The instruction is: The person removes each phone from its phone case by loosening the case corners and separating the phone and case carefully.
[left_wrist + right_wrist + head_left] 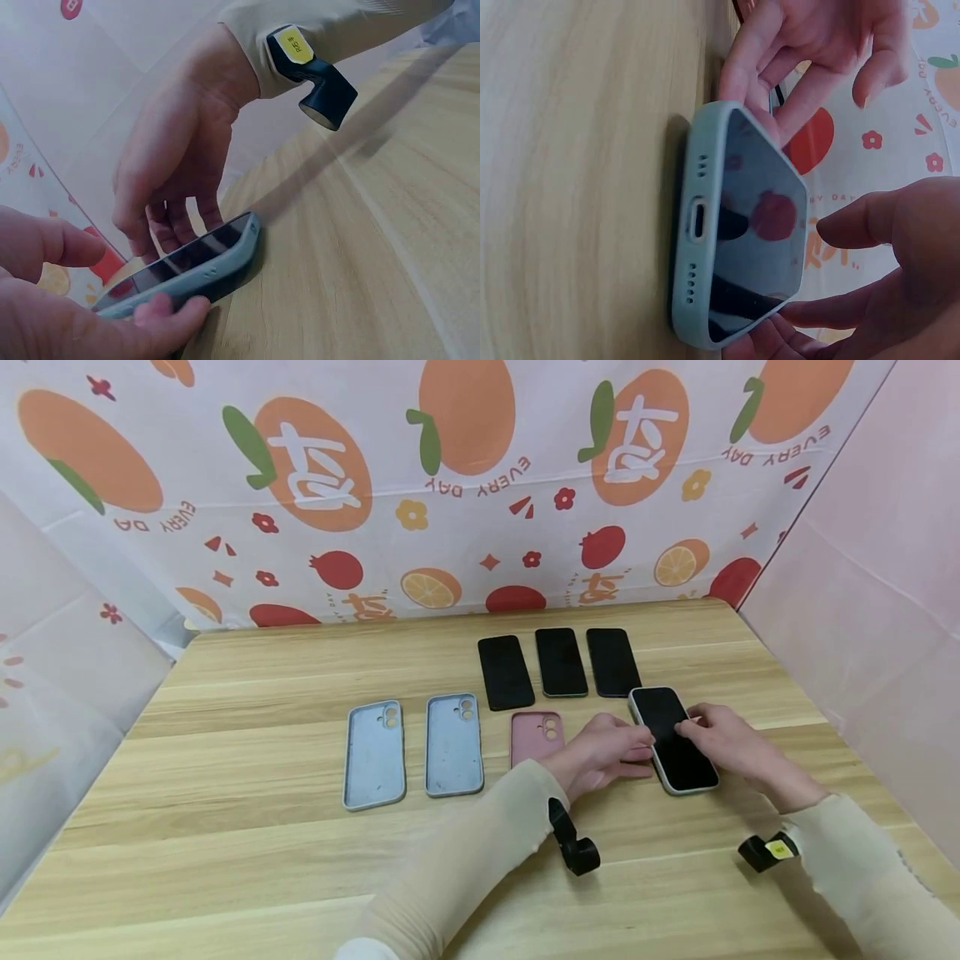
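Observation:
A phone [678, 747] in a pale blue-green case [694, 240] lies screen up at the right of the table. My left hand [603, 752] is beside its left edge. There the left fingers [187, 315] touch the case's side, with the left thumb [82, 251] held off the screen. On the opposite side my right hand [727, 745] has its fingers curled at the phone's edge. The right thumb [847, 225] hovers over the screen, and its dark reflection shows in the glass. Partly behind my left forearm is a pink phone case [534, 735].
Three black phones, left [506, 672], middle [561, 662] and right [613, 662], lie in a row behind. Two empty light-blue cases, outer [375, 756] and inner [454, 745], lie left of the pink one. A fruit-print cloth [465, 543] hangs along the table's back edge.

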Available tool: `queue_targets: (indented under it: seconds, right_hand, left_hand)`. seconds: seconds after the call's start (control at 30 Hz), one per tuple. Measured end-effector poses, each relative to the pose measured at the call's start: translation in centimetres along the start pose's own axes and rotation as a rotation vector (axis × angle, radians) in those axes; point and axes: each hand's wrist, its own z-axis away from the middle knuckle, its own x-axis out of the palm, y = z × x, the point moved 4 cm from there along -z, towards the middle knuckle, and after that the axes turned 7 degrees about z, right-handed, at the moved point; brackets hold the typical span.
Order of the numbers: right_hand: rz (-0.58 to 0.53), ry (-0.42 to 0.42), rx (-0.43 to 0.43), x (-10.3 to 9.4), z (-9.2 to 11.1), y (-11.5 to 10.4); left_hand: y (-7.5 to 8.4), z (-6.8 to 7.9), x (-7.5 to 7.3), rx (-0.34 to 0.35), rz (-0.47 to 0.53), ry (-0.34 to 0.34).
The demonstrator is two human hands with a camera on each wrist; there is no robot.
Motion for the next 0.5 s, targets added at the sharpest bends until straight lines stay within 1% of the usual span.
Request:
queue_targets:
  seconds: [0.13, 0.27, 0.4, 0.5]
  right_hand:
    - [-0.008, 0.002, -0.018, 0.2, 0.1, -0.9]
    - [-0.018, 0.004, -0.048, 0.2, 0.1, -1.9]
    - [-0.029, 0.018, -0.078, 0.0, 0.2, -2.8]
    - [-0.03, 0.036, -0.097, -0.2, 0.3, -3.5]
  left_hand:
    - [-0.1, -0.1, 0.2, 0.016, 0.023, -0.013]
    - [-0.1, -0.1, 0.3, 0.044, 0.019, 0.004]
    - [0.3, 0.0, 0.0, 0.1, -0.021, 0.027]
    - [0.6, 0.4, -0.7, 0.133, -0.062, 0.05]
